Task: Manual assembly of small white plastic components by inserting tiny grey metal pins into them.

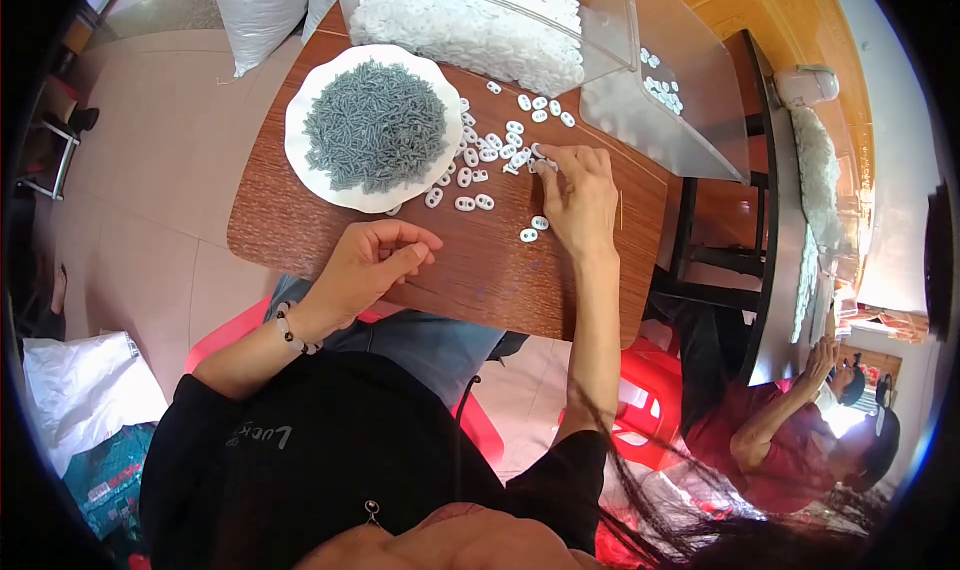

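Observation:
My right hand [575,195] reaches over the brown wooden table [440,290], its thumb and forefinger pinched on a small white oval two-hole piece [540,154]. Several similar white two-hole pieces [489,154] lie scattered left of those fingertips, and a few more sit near the wrist. My left hand [370,265] hovers at the table's near edge with curled fingers, thumb close to the forefinger; whatever may be between them is too small to see. Beyond it stands a scalloped white plate [300,150] heaped with small grey-green rod-like pieces [375,125].
A clear bin [610,30] with a pile of white pieces [470,20] stands at the table's far side. To the right, a person in a dark red top [775,440] works at a dark table [765,300]. A red stool [645,410] and white sacks [260,15] are on the floor.

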`<control>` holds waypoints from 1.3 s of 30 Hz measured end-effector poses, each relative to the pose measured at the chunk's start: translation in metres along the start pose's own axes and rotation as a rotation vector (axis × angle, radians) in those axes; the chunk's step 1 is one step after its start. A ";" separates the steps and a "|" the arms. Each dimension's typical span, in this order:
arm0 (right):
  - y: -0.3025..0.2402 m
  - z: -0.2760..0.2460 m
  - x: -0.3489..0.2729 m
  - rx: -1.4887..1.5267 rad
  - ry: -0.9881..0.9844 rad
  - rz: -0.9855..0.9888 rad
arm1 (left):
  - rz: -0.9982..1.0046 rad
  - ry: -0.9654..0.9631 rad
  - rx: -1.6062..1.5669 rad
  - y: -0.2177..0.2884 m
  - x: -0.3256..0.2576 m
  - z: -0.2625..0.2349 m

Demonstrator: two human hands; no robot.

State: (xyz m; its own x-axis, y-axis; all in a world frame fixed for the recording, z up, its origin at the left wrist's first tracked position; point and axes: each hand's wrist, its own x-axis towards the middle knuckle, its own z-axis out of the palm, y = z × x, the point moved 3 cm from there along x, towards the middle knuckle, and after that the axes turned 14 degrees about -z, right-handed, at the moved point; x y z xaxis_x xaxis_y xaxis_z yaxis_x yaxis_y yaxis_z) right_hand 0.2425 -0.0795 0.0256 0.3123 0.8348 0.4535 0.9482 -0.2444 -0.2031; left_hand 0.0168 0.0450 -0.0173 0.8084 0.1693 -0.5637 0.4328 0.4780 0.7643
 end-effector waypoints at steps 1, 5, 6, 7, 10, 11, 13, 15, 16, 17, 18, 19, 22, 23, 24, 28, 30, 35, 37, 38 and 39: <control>-0.001 0.003 -0.001 -0.010 -0.002 -0.011 | 0.000 0.004 0.000 -0.001 -0.001 0.000; 0.002 0.015 -0.003 -0.018 -0.034 -0.018 | 0.135 0.048 0.057 0.005 -0.007 0.001; 0.002 0.017 -0.003 -0.004 -0.031 -0.025 | 0.171 0.050 0.053 0.008 -0.010 -0.001; 0.002 0.015 -0.004 -0.001 -0.036 -0.007 | 0.170 0.059 0.056 0.016 -0.014 -0.002; 0.002 0.011 -0.004 0.029 -0.035 0.016 | 0.347 0.342 0.523 0.052 -0.017 -0.016; 0.000 0.011 -0.004 0.037 -0.042 0.016 | 0.465 0.498 0.679 0.062 -0.015 -0.024; -0.001 0.013 -0.004 0.038 -0.040 -0.012 | 0.580 0.664 0.836 0.075 -0.009 -0.037; -0.001 0.013 -0.006 0.073 -0.020 0.002 | 0.675 0.773 1.005 0.079 -0.003 -0.049; -0.002 0.011 -0.007 0.099 -0.003 0.021 | 0.676 0.774 1.007 0.081 0.000 -0.053; -0.004 0.009 -0.009 0.101 -0.001 0.021 | 0.638 0.740 1.049 0.081 0.004 -0.055; -0.005 0.007 -0.011 0.163 0.066 0.099 | 0.598 0.707 1.090 0.081 0.009 -0.057; -0.006 0.003 -0.014 0.225 0.134 0.178 | 0.597 0.708 1.092 0.082 0.011 -0.058; -0.020 -0.011 -0.017 0.179 0.136 0.065 | 0.599 0.697 1.121 0.083 0.021 -0.056; -0.023 -0.013 -0.020 0.183 0.134 0.062 | 0.634 0.692 1.162 0.084 0.024 -0.056; -0.026 -0.015 -0.024 0.234 0.133 0.107 | 0.673 0.680 1.204 0.085 0.027 -0.054; -0.029 -0.015 -0.043 0.423 0.142 0.279 | 0.654 0.686 1.262 0.090 0.032 -0.051; -0.032 -0.014 -0.050 0.487 0.150 0.314 | 0.654 0.673 1.267 0.090 0.033 -0.051; -0.044 -0.016 -0.058 0.525 0.130 0.389 | 0.676 0.677 1.154 0.094 0.030 -0.055; -0.045 -0.010 -0.063 0.656 0.145 0.424 | 0.666 0.682 1.110 0.094 0.030 -0.057; -0.047 -0.009 -0.064 0.656 0.147 0.424 | 0.674 0.677 1.042 0.093 0.030 -0.059; -0.048 -0.007 -0.065 0.660 0.124 0.468 | 0.681 0.673 0.976 0.093 0.029 -0.061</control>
State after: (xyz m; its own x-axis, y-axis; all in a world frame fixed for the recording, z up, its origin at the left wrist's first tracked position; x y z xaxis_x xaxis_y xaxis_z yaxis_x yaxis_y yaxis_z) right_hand 0.1773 -0.1250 0.0119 0.7080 0.6485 0.2795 0.5002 -0.1811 -0.8468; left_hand 0.0565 0.1469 0.0187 0.7456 0.6412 0.1818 0.3603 -0.6172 0.6995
